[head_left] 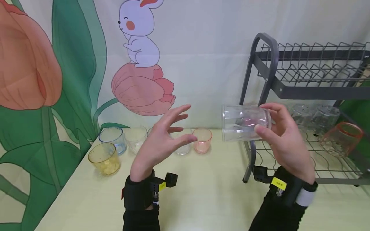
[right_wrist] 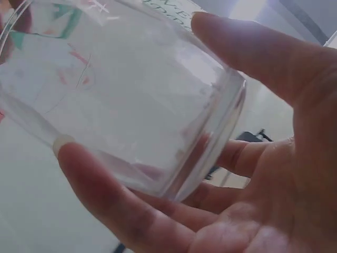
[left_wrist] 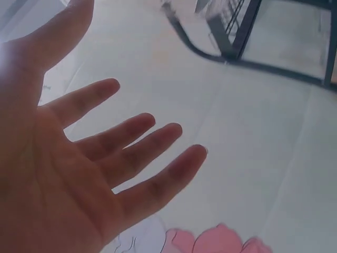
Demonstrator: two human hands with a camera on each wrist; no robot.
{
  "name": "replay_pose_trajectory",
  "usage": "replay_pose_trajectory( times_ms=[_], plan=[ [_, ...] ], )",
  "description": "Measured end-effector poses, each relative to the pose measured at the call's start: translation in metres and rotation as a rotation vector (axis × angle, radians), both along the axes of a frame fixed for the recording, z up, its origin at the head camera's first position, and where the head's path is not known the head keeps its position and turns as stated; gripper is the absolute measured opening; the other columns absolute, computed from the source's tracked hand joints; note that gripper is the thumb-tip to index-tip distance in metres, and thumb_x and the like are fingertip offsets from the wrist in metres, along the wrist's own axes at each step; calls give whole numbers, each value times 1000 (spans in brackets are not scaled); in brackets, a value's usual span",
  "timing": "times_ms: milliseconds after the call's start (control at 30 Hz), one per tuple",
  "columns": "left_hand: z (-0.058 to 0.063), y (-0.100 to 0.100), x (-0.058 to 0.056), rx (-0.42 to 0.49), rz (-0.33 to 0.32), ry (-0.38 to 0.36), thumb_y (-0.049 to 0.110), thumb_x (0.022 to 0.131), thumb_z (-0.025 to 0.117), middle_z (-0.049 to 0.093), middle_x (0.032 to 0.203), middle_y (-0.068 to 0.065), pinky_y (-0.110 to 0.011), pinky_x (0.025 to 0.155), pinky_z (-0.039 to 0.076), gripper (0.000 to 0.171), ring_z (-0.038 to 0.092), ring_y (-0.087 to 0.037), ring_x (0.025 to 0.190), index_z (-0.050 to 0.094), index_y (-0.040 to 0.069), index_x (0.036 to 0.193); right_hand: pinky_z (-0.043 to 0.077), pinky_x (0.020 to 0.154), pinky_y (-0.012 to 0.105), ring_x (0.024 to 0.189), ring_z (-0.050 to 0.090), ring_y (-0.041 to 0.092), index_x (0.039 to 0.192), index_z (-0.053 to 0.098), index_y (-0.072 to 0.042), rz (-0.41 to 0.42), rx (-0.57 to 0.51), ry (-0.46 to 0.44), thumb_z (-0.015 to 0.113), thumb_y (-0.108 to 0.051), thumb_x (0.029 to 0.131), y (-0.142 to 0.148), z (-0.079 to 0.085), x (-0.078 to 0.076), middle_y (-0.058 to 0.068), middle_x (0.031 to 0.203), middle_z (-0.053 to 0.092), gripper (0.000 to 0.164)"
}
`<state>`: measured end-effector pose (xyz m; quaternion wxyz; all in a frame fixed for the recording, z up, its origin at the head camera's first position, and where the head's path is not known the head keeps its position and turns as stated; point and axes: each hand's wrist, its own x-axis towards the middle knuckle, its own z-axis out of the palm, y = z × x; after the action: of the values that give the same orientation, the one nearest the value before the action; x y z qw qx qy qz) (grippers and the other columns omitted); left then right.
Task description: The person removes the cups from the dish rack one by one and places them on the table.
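A clear drinking glass (head_left: 245, 123) lies sideways in the air, its mouth toward the left. My right hand (head_left: 289, 141) grips it near the base, thumb on the near side and fingers behind; the right wrist view shows the glass (right_wrist: 137, 100) between thumb and fingers. My left hand (head_left: 162, 138) is raised to its left with spread fingers and holds nothing. Behind the left hand, on the table, stand a pink glass (head_left: 202, 141) and a clear glass (head_left: 183, 148) partly covered by that hand.
Further left on the table are a yellow glass (head_left: 104, 159), a blue-rimmed glass (head_left: 113, 139) and another clear glass (head_left: 136, 139). A dark two-tier dish rack (head_left: 277, 86) stands at right; its lower shelf bears two clear glasses (head_left: 323, 117) and an orange-rimmed glass (head_left: 341, 139).
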<state>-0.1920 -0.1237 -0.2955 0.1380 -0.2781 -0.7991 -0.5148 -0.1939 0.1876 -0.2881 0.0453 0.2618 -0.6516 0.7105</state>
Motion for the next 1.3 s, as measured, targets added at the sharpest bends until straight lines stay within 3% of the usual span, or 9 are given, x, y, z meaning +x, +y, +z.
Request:
replay_pose_trajectory(
  times_ms=[167,333,433,733,1033,1300],
  plan=[
    [0,21,0,46,-111,-29,20,82,81,38,147,13,-35,94,49,80,47,-8,129,39,31,149,50,94,34,118,51,35,139,39,-12,50,25,-11,56,3,95,-16,-1,-7,20,141,34,49],
    [0,36,1,86,-165,-85,16,81,82,35,151,5,-36,92,51,93,49,-13,127,26,35,154,50,95,38,120,51,37,139,39,-13,119,7,-21,54,1,96,-25,-3,-12,20,140,36,47],
    [1,38,2,100,-161,-80,15,82,81,34,151,5,-35,90,52,95,50,-14,126,24,37,154,51,94,39,123,49,36,138,39,-14,132,0,-27,54,-2,97,-29,-2,-13,19,142,36,46],
    [-1,43,1,110,-102,-13,20,81,82,41,144,6,-34,90,52,84,51,-14,121,35,32,151,51,94,40,123,48,37,142,35,-14,148,31,-13,52,-3,98,-28,0,-17,19,144,33,48],
    [-5,44,2,176,-126,-19,15,80,83,44,140,6,-33,87,54,82,53,-15,121,40,33,148,50,95,39,123,48,35,145,35,-15,181,49,9,52,0,98,-25,-2,-19,19,146,32,52],
    [-5,44,2,175,-136,-10,14,79,83,45,139,6,-33,86,55,82,53,-15,122,41,33,147,49,96,38,122,47,36,146,34,-14,176,61,27,52,1,97,-23,-4,-20,19,144,32,54]
  ],
)
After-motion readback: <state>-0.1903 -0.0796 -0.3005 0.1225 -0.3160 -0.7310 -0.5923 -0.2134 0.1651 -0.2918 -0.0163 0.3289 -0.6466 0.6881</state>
